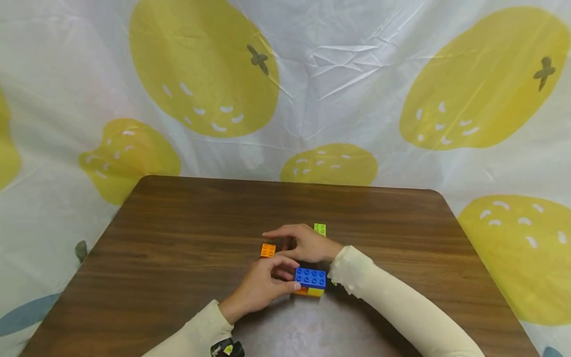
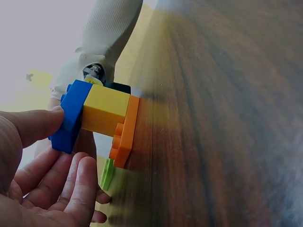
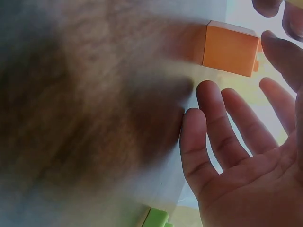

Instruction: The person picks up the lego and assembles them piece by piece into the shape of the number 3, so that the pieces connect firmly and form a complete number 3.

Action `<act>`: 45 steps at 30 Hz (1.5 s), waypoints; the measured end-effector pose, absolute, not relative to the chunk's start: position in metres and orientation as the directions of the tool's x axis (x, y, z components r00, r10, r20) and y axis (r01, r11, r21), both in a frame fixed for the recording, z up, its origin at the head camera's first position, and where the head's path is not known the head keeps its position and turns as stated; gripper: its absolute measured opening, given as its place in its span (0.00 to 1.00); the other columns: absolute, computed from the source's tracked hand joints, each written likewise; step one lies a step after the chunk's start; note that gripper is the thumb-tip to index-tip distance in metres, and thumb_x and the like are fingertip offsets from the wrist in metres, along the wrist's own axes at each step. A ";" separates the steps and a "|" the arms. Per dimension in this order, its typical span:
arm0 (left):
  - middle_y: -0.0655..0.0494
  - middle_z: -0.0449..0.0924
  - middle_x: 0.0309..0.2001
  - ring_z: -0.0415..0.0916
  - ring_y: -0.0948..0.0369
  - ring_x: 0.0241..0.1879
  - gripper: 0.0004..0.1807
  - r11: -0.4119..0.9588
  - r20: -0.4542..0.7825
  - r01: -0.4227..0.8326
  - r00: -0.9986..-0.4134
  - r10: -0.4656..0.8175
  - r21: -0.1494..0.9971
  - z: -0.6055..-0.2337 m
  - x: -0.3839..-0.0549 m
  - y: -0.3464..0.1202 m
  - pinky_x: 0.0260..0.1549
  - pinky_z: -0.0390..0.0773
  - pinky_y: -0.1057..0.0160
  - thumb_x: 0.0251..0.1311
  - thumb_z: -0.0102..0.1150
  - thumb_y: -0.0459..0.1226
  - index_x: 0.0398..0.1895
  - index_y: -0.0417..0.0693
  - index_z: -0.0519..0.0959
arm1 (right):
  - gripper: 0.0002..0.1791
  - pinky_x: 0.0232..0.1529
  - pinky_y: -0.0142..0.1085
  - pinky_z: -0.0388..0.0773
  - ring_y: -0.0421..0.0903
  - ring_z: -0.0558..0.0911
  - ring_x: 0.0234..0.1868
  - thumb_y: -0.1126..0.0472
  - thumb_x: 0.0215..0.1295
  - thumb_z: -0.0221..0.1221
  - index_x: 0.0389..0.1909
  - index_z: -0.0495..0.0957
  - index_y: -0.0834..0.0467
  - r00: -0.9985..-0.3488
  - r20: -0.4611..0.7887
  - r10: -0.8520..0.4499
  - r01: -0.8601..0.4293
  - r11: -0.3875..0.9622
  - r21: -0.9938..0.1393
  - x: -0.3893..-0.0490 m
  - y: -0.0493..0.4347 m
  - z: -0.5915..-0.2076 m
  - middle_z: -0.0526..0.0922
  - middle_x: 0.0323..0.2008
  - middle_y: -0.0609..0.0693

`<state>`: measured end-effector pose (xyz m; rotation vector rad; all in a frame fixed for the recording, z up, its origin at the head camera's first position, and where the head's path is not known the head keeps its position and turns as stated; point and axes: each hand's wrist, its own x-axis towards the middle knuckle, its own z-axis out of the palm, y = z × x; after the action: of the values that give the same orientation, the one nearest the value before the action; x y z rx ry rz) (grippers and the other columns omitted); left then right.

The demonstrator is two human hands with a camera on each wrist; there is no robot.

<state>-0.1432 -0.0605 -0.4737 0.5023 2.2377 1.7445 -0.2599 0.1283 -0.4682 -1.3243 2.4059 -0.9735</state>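
From my remote station, left to right, head view.

Item: cream left sleeve (image 1: 194, 332), a dark device (image 1: 227, 348) at its cuff.

Item: left hand (image 1: 258, 283), thumb and fingers partly bent, pinching the left end of the blue 2x4 brick; thumb on the near side, fingertips at the far side.

Item: orange 2x2 brick (image 1: 267, 250), studs up, standing on the table just beyond the left hand's knuckles and just beside the right hand's thumb. I cannot tell whether thumb and brick touch.

Item: right hand (image 1: 310, 244), reaching across beyond the stack, fingers loosely extended and spread, holding nothing that I can see.

Item: brick stack, directly to the right of the left hand's fingertips and on the near side of the right hand. Top, the blue 2x4 brick (image 1: 311, 277), studs up; middle, a yellow brick (image 2: 105, 109); bottom, a thin orange plate (image 2: 126, 135), a row of its studs exposed on the left.

Item: light green brick (image 1: 319, 228), studs up, partly hidden behind the right hand.

Item: cream right sleeve (image 1: 401, 307).

Beneath all: wood-grain table (image 1: 200, 223). Behind: white lemon-print cloth (image 1: 339, 99).
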 end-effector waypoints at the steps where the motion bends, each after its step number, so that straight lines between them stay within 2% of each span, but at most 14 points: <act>1: 0.47 0.87 0.53 0.87 0.58 0.46 0.20 0.214 0.009 0.109 -0.906 0.422 0.971 -0.473 -0.143 -0.060 0.43 0.87 0.67 0.62 0.76 0.39 0.55 0.44 0.85 | 0.30 0.45 0.33 0.84 0.34 0.85 0.38 0.62 0.69 0.68 0.72 0.77 0.52 -0.560 0.115 -0.821 -0.673 0.369 -0.641 -0.261 0.128 -0.468 0.87 0.57 0.49; 7: 0.47 0.87 0.52 0.86 0.61 0.45 0.19 0.217 0.003 0.104 -0.908 0.419 0.971 -0.474 -0.143 -0.060 0.44 0.87 0.67 0.62 0.76 0.39 0.55 0.44 0.85 | 0.24 0.46 0.35 0.84 0.36 0.84 0.38 0.62 0.70 0.67 0.66 0.83 0.52 -0.548 0.110 -0.829 -0.678 0.363 -0.639 -0.263 0.125 -0.468 0.87 0.59 0.48; 14: 0.49 0.88 0.50 0.86 0.61 0.45 0.19 0.242 -0.003 0.106 -0.912 0.410 0.964 -0.475 -0.143 -0.061 0.43 0.87 0.66 0.62 0.76 0.40 0.54 0.46 0.85 | 0.21 0.42 0.33 0.82 0.36 0.83 0.35 0.61 0.69 0.68 0.62 0.84 0.48 -0.603 0.026 -0.797 -0.591 0.425 -0.685 -0.264 0.123 -0.468 0.89 0.39 0.43; 16: 0.50 0.88 0.50 0.86 0.60 0.45 0.19 0.250 -0.008 0.104 -0.913 0.409 0.963 -0.476 -0.143 -0.061 0.43 0.87 0.66 0.62 0.76 0.40 0.54 0.46 0.85 | 0.21 0.40 0.32 0.82 0.36 0.83 0.34 0.60 0.69 0.68 0.62 0.84 0.48 -0.608 0.011 -0.794 -0.577 0.432 -0.693 -0.264 0.123 -0.467 0.89 0.37 0.42; 19: 0.51 0.88 0.50 0.86 0.60 0.45 0.18 0.258 -0.016 0.098 -0.913 0.407 0.961 -0.476 -0.143 -0.061 0.43 0.87 0.65 0.63 0.76 0.41 0.54 0.48 0.85 | 0.20 0.39 0.32 0.80 0.37 0.82 0.34 0.58 0.71 0.67 0.63 0.84 0.48 -0.609 0.006 -0.794 -0.567 0.430 -0.702 -0.263 0.123 -0.466 0.90 0.40 0.43; 25: 0.51 0.88 0.50 0.87 0.59 0.45 0.18 0.262 -0.019 0.097 -0.913 0.408 0.960 -0.476 -0.143 -0.061 0.42 0.88 0.65 0.64 0.75 0.42 0.55 0.48 0.85 | 0.21 0.41 0.31 0.80 0.37 0.82 0.37 0.55 0.74 0.64 0.65 0.83 0.49 -0.621 0.014 -0.784 -0.569 0.438 -0.696 -0.262 0.122 -0.467 0.91 0.51 0.45; 32: 0.50 0.88 0.51 0.87 0.58 0.46 0.18 0.257 -0.017 0.097 -0.913 0.408 0.962 -0.476 -0.142 -0.061 0.41 0.87 0.67 0.63 0.75 0.41 0.55 0.48 0.85 | 0.25 0.37 0.31 0.81 0.36 0.84 0.33 0.64 0.68 0.67 0.66 0.82 0.53 -0.610 0.008 -0.792 -0.570 0.431 -0.700 -0.263 0.121 -0.471 0.90 0.36 0.44; 39: 0.49 0.88 0.50 0.87 0.58 0.46 0.18 0.258 -0.010 0.104 -0.914 0.405 0.961 -0.476 -0.143 -0.061 0.39 0.85 0.69 0.63 0.75 0.41 0.54 0.48 0.85 | 0.22 0.42 0.31 0.83 0.35 0.85 0.37 0.64 0.69 0.67 0.64 0.83 0.53 -0.619 0.040 -0.784 -0.593 0.434 -0.678 -0.263 0.122 -0.470 0.91 0.43 0.46; 45: 0.50 0.88 0.50 0.87 0.58 0.47 0.18 0.261 -0.016 0.100 -0.913 0.408 0.960 -0.477 -0.143 -0.061 0.39 0.85 0.68 0.63 0.75 0.42 0.54 0.48 0.85 | 0.23 0.43 0.32 0.84 0.37 0.87 0.39 0.66 0.68 0.67 0.64 0.83 0.55 -0.626 0.037 -0.779 -0.564 0.421 -0.710 -0.262 0.125 -0.469 0.91 0.44 0.49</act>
<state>-0.1430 -0.0612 -0.4766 0.4711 2.2742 1.7003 -0.2620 0.1253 -0.4693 -1.1628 2.3807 -1.0180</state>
